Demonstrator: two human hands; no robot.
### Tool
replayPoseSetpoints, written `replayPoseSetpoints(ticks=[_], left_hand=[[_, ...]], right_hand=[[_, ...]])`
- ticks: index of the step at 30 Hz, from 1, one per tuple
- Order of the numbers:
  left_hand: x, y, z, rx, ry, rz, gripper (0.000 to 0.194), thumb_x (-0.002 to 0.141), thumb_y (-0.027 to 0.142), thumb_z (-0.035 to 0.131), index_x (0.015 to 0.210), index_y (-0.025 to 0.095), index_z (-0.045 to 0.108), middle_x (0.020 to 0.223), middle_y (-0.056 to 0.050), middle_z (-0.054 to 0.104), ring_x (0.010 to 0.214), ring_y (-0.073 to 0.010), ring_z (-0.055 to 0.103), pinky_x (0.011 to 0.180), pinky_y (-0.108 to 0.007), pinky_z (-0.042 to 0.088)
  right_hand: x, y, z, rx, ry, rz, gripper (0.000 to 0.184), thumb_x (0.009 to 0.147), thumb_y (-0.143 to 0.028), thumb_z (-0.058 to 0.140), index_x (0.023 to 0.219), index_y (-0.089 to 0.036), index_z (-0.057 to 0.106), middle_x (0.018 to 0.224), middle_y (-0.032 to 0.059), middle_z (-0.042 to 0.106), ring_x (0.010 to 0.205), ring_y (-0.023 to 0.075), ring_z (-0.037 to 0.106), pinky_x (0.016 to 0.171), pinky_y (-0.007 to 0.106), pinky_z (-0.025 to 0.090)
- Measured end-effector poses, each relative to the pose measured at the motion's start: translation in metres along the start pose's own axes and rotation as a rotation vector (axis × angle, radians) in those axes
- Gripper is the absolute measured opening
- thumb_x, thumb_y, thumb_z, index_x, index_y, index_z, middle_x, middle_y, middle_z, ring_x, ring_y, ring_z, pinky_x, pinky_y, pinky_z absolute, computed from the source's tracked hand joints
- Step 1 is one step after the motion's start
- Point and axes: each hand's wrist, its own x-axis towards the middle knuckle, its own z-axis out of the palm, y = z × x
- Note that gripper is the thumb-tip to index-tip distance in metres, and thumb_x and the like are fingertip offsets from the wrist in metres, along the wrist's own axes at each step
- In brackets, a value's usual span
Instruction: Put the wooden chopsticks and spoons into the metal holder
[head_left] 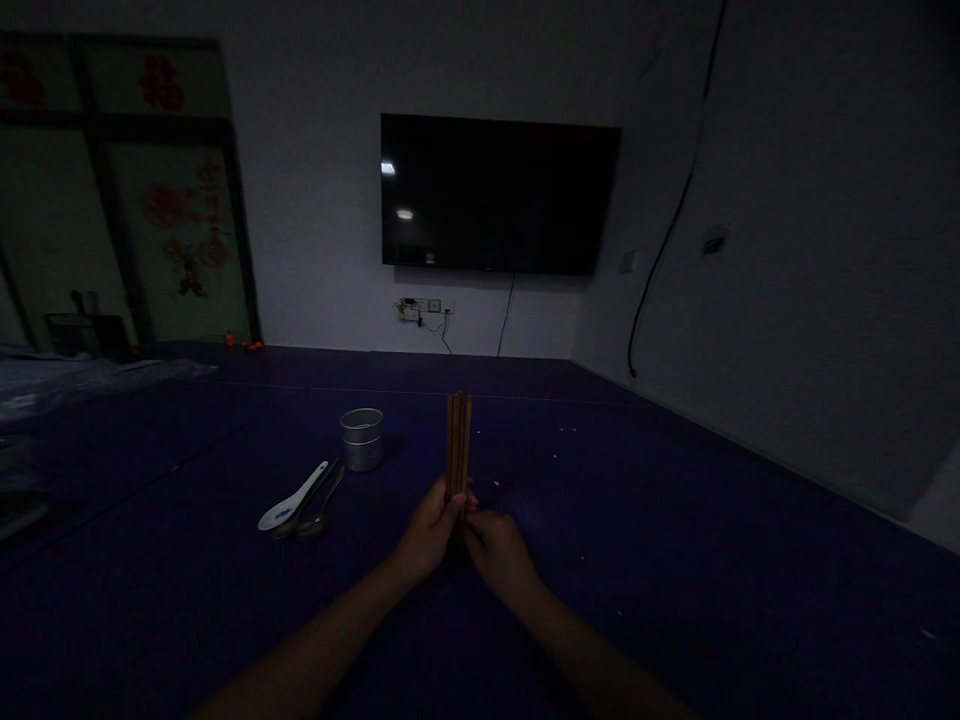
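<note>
A bundle of brown wooden chopsticks (458, 445) stands upright in front of me, several sticks close together. My left hand (433, 527) is wrapped round its lower part, the thumb pressed against the sticks. At the bundle's bottom end, my right hand (498, 548) is closed with its fingers pinched on the chopsticks. The lower ends of the sticks are hidden by both hands. Left of my hands stands a silvery metal cup (362, 440). Beside it lie a white ceramic spoon (294, 500) with a blue mark and two metal spoons (321, 510).
All this is on a dark blue surface (697, 590) with small white bits scattered at the right. Crumpled clear plastic (82, 385) lies at the far left. A television (499, 195) hangs on the back wall above sockets and cables. A black cable (664, 240) runs down the right wall.
</note>
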Motion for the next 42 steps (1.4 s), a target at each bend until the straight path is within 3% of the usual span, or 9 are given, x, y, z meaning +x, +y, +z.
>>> replayPoseSetpoints(ticks=[7, 12, 19, 23, 25, 28, 31, 36, 42], left_hand=[[-0.005, 0.003, 0.002, 0.096, -0.038, 0.015, 0.040, 0.085, 0.054, 0.046, 0.096, 0.017, 0.058, 0.091, -0.005, 0.062, 0.089, -0.0187, 0.057, 0.083, -0.032, 0.043], [-0.003, 0.008, 0.001, 0.081, 0.054, 0.008, 0.041, 0.083, 0.057, 0.047, 0.086, 0.017, 0.057, 0.082, -0.004, 0.062, 0.081, -0.0171, 0.059, 0.078, -0.031, 0.046], [0.003, 0.007, -0.012, -0.112, 0.251, -0.304, 0.042, 0.071, 0.055, 0.061, 0.082, 0.018, 0.045, 0.061, 0.004, 0.057, 0.047, -0.0118, 0.057, 0.050, -0.025, 0.046], [-0.002, 0.000, -0.019, -0.099, 0.206, -0.522, 0.031, 0.073, 0.045, 0.060, 0.079, 0.018, 0.044, 0.055, 0.004, 0.057, 0.042, -0.0135, 0.057, 0.047, -0.027, 0.045], [-0.005, -0.003, -0.020, -0.104, 0.160, -0.571, 0.026, 0.074, 0.039, 0.058, 0.076, 0.018, 0.045, 0.052, 0.003, 0.056, 0.041, -0.0142, 0.057, 0.047, -0.028, 0.046], [-0.006, -0.004, -0.022, -0.079, 0.119, -0.583, 0.021, 0.072, 0.035, 0.058, 0.068, 0.016, 0.050, 0.047, 0.002, 0.055, 0.040, -0.0131, 0.055, 0.046, -0.026, 0.044], [-0.006, -0.003, -0.023, -0.050, 0.098, -0.599, 0.022, 0.071, 0.033, 0.058, 0.062, 0.013, 0.054, 0.045, 0.000, 0.055, 0.039, -0.0122, 0.053, 0.043, -0.023, 0.040], [-0.007, 0.002, -0.023, -0.045, 0.081, -0.675, 0.028, 0.072, 0.039, 0.059, 0.064, 0.013, 0.058, 0.045, 0.000, 0.056, 0.038, -0.0131, 0.053, 0.043, -0.025, 0.042], [-0.007, 0.008, -0.019, -0.035, 0.066, -0.666, 0.034, 0.068, 0.046, 0.063, 0.065, 0.013, 0.058, 0.046, 0.000, 0.055, 0.040, -0.0140, 0.053, 0.043, -0.026, 0.043]], right_hand=[[-0.001, -0.003, -0.007, -0.011, -0.009, -0.005, 0.027, 0.080, -0.008, 0.042, 0.072, -0.017, 0.066, 0.073, 0.0050, 0.069, 0.066, 0.0158, 0.063, 0.058, 0.023, 0.039], [-0.001, -0.010, -0.012, -0.045, -0.028, -0.006, 0.025, 0.084, -0.015, 0.044, 0.078, -0.019, 0.069, 0.076, 0.0045, 0.070, 0.067, 0.0157, 0.063, 0.059, 0.024, 0.040], [-0.003, -0.016, -0.017, -0.175, 0.094, 0.076, 0.038, 0.091, -0.036, 0.042, 0.068, -0.020, 0.067, 0.067, 0.0048, 0.068, 0.063, 0.0174, 0.063, 0.059, 0.027, 0.041], [-0.003, -0.014, -0.019, -0.044, 0.155, 0.065, 0.030, 0.091, -0.033, 0.044, 0.092, -0.019, 0.070, 0.087, 0.0070, 0.071, 0.080, 0.0193, 0.066, 0.074, 0.031, 0.048], [-0.005, -0.014, -0.017, 0.021, 0.128, 0.027, 0.030, 0.089, -0.033, 0.047, 0.108, -0.019, 0.066, 0.107, 0.0092, 0.069, 0.097, 0.0212, 0.064, 0.086, 0.035, 0.047], [-0.007, -0.017, -0.015, 0.066, 0.007, -0.018, 0.046, 0.082, -0.041, 0.060, 0.121, -0.019, 0.060, 0.122, 0.0109, 0.062, 0.114, 0.0249, 0.056, 0.097, 0.040, 0.042], [-0.009, -0.021, -0.013, 0.109, -0.098, -0.081, 0.067, 0.069, -0.046, 0.072, 0.128, -0.018, 0.055, 0.128, 0.0119, 0.058, 0.117, 0.0274, 0.054, 0.099, 0.042, 0.041], [-0.009, -0.019, -0.011, 0.154, -0.158, -0.153, 0.084, 0.059, -0.050, 0.078, 0.131, -0.016, 0.050, 0.129, 0.0142, 0.056, 0.118, 0.0292, 0.053, 0.100, 0.043, 0.040], [-0.009, -0.015, -0.011, 0.131, -0.182, -0.166, 0.088, 0.058, -0.056, 0.076, 0.133, -0.018, 0.049, 0.129, 0.0138, 0.056, 0.116, 0.0300, 0.054, 0.099, 0.043, 0.041]])
